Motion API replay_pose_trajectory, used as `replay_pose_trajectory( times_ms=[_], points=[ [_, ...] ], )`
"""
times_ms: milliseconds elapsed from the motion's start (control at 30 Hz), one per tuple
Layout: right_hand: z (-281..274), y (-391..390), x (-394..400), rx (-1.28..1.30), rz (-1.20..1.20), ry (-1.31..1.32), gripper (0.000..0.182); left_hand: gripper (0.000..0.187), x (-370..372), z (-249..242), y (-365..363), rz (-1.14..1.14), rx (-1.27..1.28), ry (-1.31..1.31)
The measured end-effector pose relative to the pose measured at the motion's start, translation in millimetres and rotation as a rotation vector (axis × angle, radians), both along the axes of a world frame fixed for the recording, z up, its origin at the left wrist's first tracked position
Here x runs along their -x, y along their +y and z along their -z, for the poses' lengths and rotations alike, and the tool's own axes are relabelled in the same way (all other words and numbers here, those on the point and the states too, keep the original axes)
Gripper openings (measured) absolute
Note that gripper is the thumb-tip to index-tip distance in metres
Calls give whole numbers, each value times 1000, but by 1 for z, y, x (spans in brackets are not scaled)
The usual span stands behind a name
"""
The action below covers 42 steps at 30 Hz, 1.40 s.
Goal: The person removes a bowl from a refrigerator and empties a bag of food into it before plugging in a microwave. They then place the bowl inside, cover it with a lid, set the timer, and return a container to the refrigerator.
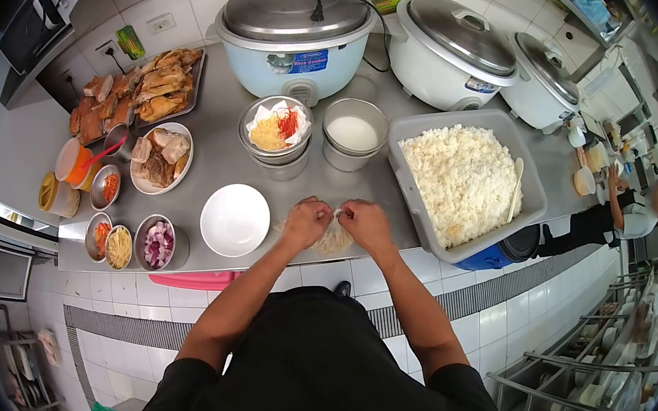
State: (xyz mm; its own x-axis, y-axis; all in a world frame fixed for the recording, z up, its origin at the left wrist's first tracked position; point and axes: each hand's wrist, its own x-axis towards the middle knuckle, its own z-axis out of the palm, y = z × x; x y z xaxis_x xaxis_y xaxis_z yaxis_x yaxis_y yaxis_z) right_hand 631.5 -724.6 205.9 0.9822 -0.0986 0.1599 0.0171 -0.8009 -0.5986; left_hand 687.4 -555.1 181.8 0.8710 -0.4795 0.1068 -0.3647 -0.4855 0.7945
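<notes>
At the front edge of the steel counter, a clear plastic bag with pale contents sits between my hands. My left hand pinches one side of its gathered top, fingers closed. On the other side, my right hand grips the top too, its fingertips close to the left ones. What fills the bag is too blurred to name. Just left of my left hand stands a white bowl with nothing in it. A grey tub of cooked rice, with a white paddle in it, is to the right.
Behind my hands are metal containers, one holding yellow and red shreds, another a white substance. Rice cookers line the wall. Roasted meat, a bowl of meat and chopped onions are left. A person works far right.
</notes>
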Motion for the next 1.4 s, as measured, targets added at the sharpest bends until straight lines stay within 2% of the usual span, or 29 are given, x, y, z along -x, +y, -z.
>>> replay_pose_trajectory(
  times_ms=[33,100,133,200,300,333,400,433,467,500,600,667,700,767,867,933,967,1000,1067,1100,1167,1200,1233,1267,1300,1367,1400],
  points=[
    [12,-2,-3,1,-3,-1,16,11,1,4,-1,-23,24,0],
    [36,-9,-11,-543,123,221,16,11,1,7,-1,-55,52,-1],
    [33,-7,-11,-541,118,225,16,11,2,8,1,-41,54,-7],
    [26,-4,-9,-389,242,-43,16,12,5,9,2,-29,57,-9],
    [-1,-4,-3,-425,202,-98,15,14,6,6,4,-24,20,-15],
    [-6,-3,0,-426,200,-97,15,16,5,7,5,-9,22,-40],
    [-12,-1,10,-181,-35,206,15,17,5,10,3,12,24,-64],
    [-8,2,12,-182,-30,208,15,19,5,13,1,-28,73,18],
    [1,8,13,-138,-3,101,18,20,5,13,-1,-69,122,101],
    [8,12,11,-92,21,-7,21,20,4,13,-2,-68,122,102],
    [25,18,6,-133,16,-56,15,23,-4,10,2,-54,49,180],
    [19,16,-4,-168,-3,-106,13,18,-14,14,1,-52,230,442],
    [17,15,-9,-199,-27,-150,11,18,-18,17,-2,-46,226,441],
    [-1,14,-18,-238,-22,-150,10,9,-21,5,-9,-198,626,747],
    [-17,14,-20,-261,0,-203,10,6,-18,-10,-12,-256,764,810],
    [-15,11,-14,-246,16,-251,10,6,-12,-14,-6,-293,712,894],
    [-6,10,-8,-225,31,-194,11,6,-12,-13,-2,-326,661,972],
    [3,9,-4,-202,46,-138,12,6,-11,-13,2,-326,668,964],
    [21,11,10,-255,41,-145,12,3,-5,-5,8,-414,626,678],
    [30,10,13,-311,40,-147,13,3,-4,-1,9,-411,629,676],
    [39,10,12,-375,103,-242,14,4,1,-1,8,-252,448,256],
    [44,11,13,-442,162,-334,15,4,5,0,6,-253,446,259],
    [41,7,12,-441,158,-340,15,7,6,-9,-2,-186,347,125],
    [40,4,16,-463,266,-300,15,9,8,-14,-7,-118,242,-5],
    [40,3,18,-485,375,-258,16,9,8,-17,-13,-117,240,-6],
    [45,2,19,-493,370,-222,16,14,5,-18,-23,-59,-36,-95],
    [48,2,20,-499,362,-187,16,14,2,-13,-25,-56,-37,-96]
  ],
)
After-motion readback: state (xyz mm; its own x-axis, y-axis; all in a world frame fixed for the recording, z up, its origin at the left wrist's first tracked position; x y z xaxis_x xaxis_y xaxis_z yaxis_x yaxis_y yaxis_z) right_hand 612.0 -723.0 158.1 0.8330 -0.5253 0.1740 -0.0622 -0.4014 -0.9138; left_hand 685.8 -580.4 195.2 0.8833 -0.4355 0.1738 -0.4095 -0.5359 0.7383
